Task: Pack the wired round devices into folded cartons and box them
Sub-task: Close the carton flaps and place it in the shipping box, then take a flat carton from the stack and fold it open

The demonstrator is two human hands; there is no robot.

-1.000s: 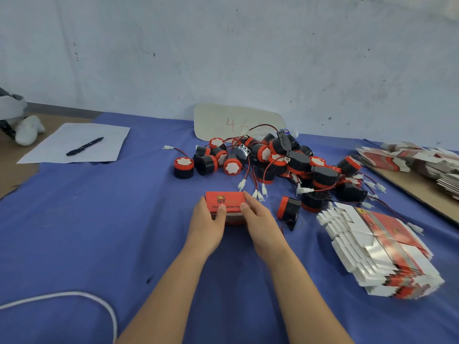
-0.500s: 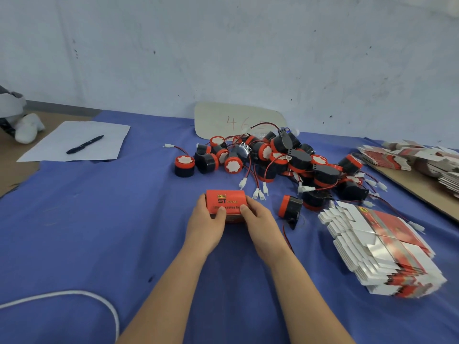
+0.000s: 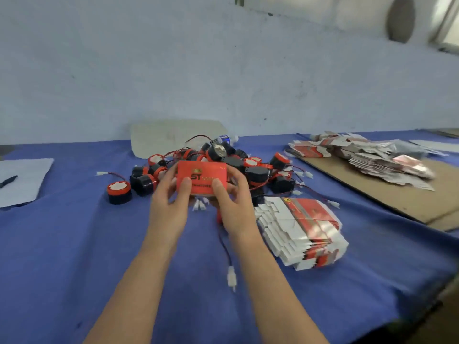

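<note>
A red folded carton [image 3: 201, 175] with gold lettering is held up above the blue cloth [image 3: 74, 244], its printed face toward me. My left hand [image 3: 171, 204] grips its left side, thumb on the front. My right hand [image 3: 233, 204] grips the right side the same way. Behind it lies a heap of black-and-red round devices [image 3: 248, 165] with red wires and white plugs. One round device [image 3: 119, 192] sits alone to the left. A stack of flat carton blanks [image 3: 300, 232] lies right of my right hand.
A loose red-black wire with a white plug [image 3: 231, 279] lies on the cloth under my right forearm. More flat cartons [image 3: 367, 157] are piled on a brown cardboard sheet [image 3: 397, 194] at the right. A white paper sheet [image 3: 22, 180] and a pen [image 3: 8, 181] lie far left.
Both hands have lifted the red carton off the cloth and tilted its face toward me. The camera view has swung to the right.
</note>
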